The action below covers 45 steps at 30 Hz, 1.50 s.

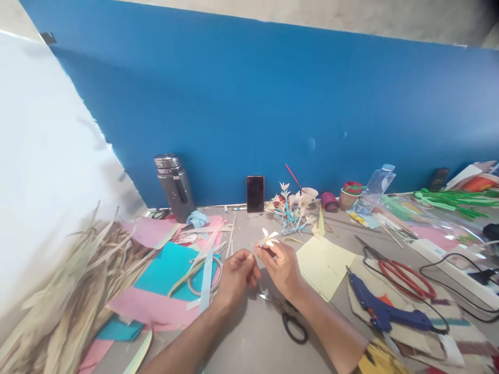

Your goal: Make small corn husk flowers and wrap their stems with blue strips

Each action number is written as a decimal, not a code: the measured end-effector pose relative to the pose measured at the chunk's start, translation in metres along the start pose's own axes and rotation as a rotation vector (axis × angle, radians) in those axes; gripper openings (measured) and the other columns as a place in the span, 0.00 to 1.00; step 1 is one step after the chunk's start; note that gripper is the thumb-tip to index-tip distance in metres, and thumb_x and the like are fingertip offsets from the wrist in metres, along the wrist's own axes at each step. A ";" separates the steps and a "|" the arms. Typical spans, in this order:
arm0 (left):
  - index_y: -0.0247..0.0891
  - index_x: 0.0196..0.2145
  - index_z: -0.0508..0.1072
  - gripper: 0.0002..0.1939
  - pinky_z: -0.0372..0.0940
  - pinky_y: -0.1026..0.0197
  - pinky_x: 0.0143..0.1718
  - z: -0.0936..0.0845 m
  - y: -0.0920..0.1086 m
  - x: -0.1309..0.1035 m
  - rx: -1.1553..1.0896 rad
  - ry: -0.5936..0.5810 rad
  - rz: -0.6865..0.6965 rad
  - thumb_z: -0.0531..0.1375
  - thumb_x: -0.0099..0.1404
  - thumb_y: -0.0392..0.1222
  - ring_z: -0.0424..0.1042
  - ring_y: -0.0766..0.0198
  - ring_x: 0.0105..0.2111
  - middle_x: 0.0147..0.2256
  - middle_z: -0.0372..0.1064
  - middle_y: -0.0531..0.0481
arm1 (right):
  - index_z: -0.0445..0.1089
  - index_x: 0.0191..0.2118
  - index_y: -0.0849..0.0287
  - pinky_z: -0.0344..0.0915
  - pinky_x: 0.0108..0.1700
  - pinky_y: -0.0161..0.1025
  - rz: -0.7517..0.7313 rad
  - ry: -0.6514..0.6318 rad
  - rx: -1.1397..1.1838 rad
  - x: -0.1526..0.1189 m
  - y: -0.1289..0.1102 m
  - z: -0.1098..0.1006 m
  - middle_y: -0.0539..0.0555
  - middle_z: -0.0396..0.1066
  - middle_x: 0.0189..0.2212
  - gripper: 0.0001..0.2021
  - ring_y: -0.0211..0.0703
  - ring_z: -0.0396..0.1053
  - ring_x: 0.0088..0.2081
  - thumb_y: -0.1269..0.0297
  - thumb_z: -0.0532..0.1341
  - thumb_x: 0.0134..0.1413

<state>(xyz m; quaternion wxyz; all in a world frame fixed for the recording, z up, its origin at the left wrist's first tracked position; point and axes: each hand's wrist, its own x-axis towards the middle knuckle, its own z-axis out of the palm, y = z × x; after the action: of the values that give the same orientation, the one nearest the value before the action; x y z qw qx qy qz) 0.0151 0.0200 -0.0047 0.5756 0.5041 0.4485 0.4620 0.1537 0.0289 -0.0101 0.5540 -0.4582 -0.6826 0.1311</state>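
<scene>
My right hand [281, 265] pinches a small cream flower [268, 237] with pointed petals, held upright above the table. Close beside it, almost touching, is my left hand [238, 272]; its thumb and fingers are pressed together, and what lies between them is hidden. Beneath my hands, black-handled scissors [295, 328] lie on the grey table, their blades partly covered by my right hand and wrist. Behind the hands stands a bunch of similar pale flowers on light blue stems [290, 213]. A pale yellow sheet [324, 264] lies right of my right hand.
Dried husks [58, 301] and teal paper [167, 270] spread at the left. A dark flask [176, 192] and a phone [255, 194] stand by the blue wall. A blue glue gun [384, 306], large red-handled shears [407, 280] and a power strip [456, 270] lie right.
</scene>
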 end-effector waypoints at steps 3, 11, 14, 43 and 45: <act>0.39 0.18 0.65 0.25 0.57 0.63 0.23 -0.001 0.002 -0.003 0.155 0.009 0.064 0.53 0.66 0.57 0.61 0.66 0.16 0.15 0.64 0.50 | 0.76 0.31 0.57 0.67 0.34 0.35 -0.047 0.013 -0.021 -0.001 0.000 0.000 0.54 0.77 0.28 0.09 0.43 0.75 0.30 0.64 0.61 0.61; 0.37 0.33 0.77 0.09 0.65 0.60 0.34 -0.001 0.000 0.001 0.318 0.064 0.191 0.57 0.57 0.40 0.72 0.60 0.31 0.32 0.77 0.48 | 0.78 0.35 0.57 0.70 0.39 0.37 -0.064 0.026 0.044 0.002 0.002 -0.003 0.56 0.78 0.33 0.08 0.45 0.76 0.36 0.65 0.60 0.61; 0.35 0.29 0.76 0.09 0.65 0.60 0.29 -0.001 -0.003 0.002 0.296 0.040 0.086 0.57 0.57 0.41 0.71 0.62 0.23 0.25 0.74 0.48 | 0.77 0.34 0.57 0.69 0.38 0.36 -0.015 0.028 0.036 0.001 0.003 -0.003 0.56 0.78 0.32 0.08 0.44 0.75 0.35 0.64 0.60 0.61; 0.42 0.21 0.61 0.20 0.57 0.64 0.21 0.002 -0.005 -0.006 0.314 -0.015 0.104 0.53 0.68 0.53 0.61 0.66 0.15 0.13 0.61 0.55 | 0.77 0.33 0.58 0.66 0.34 0.34 0.305 -0.124 0.242 0.006 0.009 0.002 0.52 0.80 0.33 0.10 0.39 0.71 0.29 0.64 0.58 0.59; 0.42 0.19 0.59 0.24 0.55 0.64 0.21 0.002 -0.005 -0.008 0.346 -0.022 0.115 0.52 0.68 0.58 0.60 0.65 0.14 0.12 0.57 0.56 | 0.76 0.31 0.58 0.66 0.34 0.34 0.302 -0.121 0.240 0.006 0.010 0.003 0.52 0.80 0.33 0.10 0.39 0.71 0.30 0.63 0.59 0.59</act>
<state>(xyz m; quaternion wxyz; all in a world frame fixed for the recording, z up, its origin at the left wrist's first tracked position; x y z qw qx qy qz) 0.0160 0.0115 -0.0095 0.4577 0.6256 0.4853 0.4045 0.1559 0.0401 -0.0147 0.5366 -0.4774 -0.6177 0.3202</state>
